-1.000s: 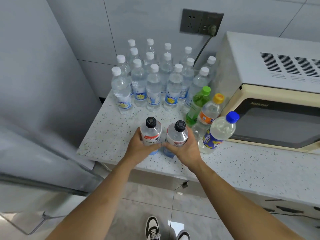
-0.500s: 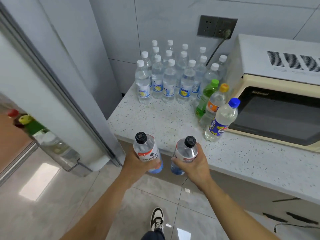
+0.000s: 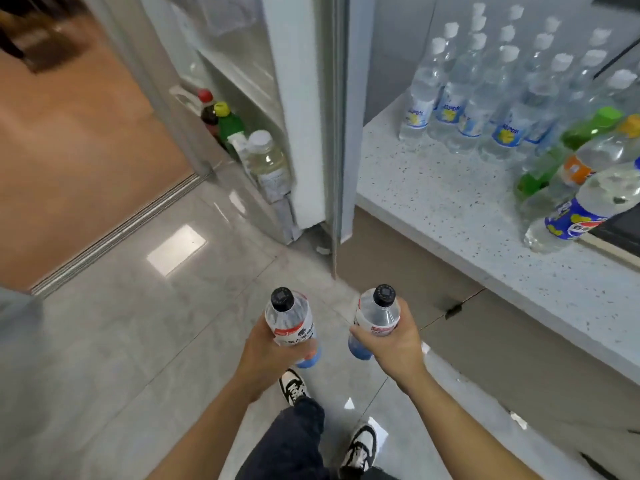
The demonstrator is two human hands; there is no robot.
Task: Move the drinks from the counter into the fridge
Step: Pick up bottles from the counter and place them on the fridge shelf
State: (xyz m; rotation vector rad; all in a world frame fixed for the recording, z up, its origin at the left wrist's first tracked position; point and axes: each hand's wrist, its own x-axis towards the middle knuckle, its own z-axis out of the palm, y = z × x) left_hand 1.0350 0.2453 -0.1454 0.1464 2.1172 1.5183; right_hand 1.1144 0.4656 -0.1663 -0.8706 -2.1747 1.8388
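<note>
both bottles carried off the counter toward the fridge

since half a second ago the view has swung left: both hands and their bottles have left the counter edge and now hang over the tiled floor, and the fridge door shelf has come into the upper middle of the view.

left hand [image 3: 268, 353] has its fingers curled tight around the left black-capped bottle [image 3: 292, 325], upright, blue liquid showing below the fingers. right hand [image 3: 391, 341] has its fingers wrapped the same way around the right black-capped bottle [image 3: 375, 317], also upright. these two bottles sit side by side, apart, not touching.

beyond the left fingers the fridge door shelf [image 3: 277, 202] holds a red-capped bottle [image 3: 207, 109], a yellow-capped green bottle [image 3: 228, 123] and a white-capped jar [image 3: 268, 161], packed close.

beyond and to the right of the right fingers, the speckled counter [image 3: 433, 202] carries a cluster of white-capped water bottles [image 3: 485, 95], with a green bottle [image 3: 568, 147], an orange-labelled bottle [image 3: 585, 164] and a blue-labelled bottle [image 3: 581, 209] near its right end. both shoes [image 3: 358, 448] show below the wrists.
</note>
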